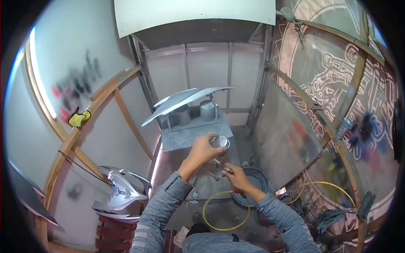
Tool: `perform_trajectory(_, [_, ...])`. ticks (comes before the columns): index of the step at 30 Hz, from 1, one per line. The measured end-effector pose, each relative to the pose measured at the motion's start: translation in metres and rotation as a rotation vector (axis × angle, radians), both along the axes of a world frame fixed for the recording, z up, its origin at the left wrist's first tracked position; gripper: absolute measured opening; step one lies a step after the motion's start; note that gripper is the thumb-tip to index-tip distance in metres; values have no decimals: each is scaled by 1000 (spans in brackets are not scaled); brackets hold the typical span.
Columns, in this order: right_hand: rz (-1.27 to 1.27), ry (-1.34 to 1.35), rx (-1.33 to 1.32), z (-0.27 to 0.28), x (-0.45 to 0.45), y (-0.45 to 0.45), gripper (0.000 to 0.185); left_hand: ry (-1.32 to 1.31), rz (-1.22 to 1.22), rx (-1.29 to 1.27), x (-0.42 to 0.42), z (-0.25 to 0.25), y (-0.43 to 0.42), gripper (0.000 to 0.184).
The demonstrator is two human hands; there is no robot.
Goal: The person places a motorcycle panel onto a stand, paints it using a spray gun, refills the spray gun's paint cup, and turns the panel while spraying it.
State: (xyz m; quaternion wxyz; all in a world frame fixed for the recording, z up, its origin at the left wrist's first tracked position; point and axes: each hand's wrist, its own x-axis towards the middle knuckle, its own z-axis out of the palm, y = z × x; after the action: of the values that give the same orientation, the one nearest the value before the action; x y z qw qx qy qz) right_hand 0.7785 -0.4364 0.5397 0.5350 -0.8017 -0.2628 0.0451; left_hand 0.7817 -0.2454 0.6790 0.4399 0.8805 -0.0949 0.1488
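paint-marked walls [82,82]; left hand [204,149] holds cup [221,142], right hand [239,178] spray gun [224,166]

Mottled grey sleeves [168,201] (left banded)

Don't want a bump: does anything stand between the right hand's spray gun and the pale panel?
Yes: in this view the left hand, holding the cup, lies between the spray gun in the right hand and the pale panel. Depth can't be judged firmly from one view.
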Motion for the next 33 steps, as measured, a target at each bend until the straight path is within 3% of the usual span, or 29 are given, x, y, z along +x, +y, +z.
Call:
perform_trajectory(3, [29,-123,20,-7,1,30,36,-23,-59,139,12,-9,29,57])
perform_trajectory(8, [64,102,39,13,2,73,44,77,-121,201,33,-21,86,59])
perform_trajectory(13, [67,34,-70,17,26,116,47,75,-231,211,68,-29,134,61])
perform_trajectory(15, [55,-30,-71,13,38,132,45,-9,-364,376,89,-39,148,58])
perform_trajectory(17, [43,-100,-72,5,54,147,44,104,-414,298,95,-42,152,55])
perform_trajectory(19, [-27,-197,-156,-2,67,160,40,-23,-221,293,96,-51,147,56])
perform_trajectory(21, [-26,-181,-150,12,72,174,39,-76,-179,334,97,-50,147,52])
perform_trajectory(24, [-46,-149,-86,14,80,199,37,-308,-45,312,107,-49,154,37])
perform_trajectory(32, [-139,-300,-78,15,96,234,42,-274,-31,319,129,-46,181,42])
perform_trajectory(33, [-140,-299,-76,16,97,235,42,-295,-44,213,133,-50,186,46])
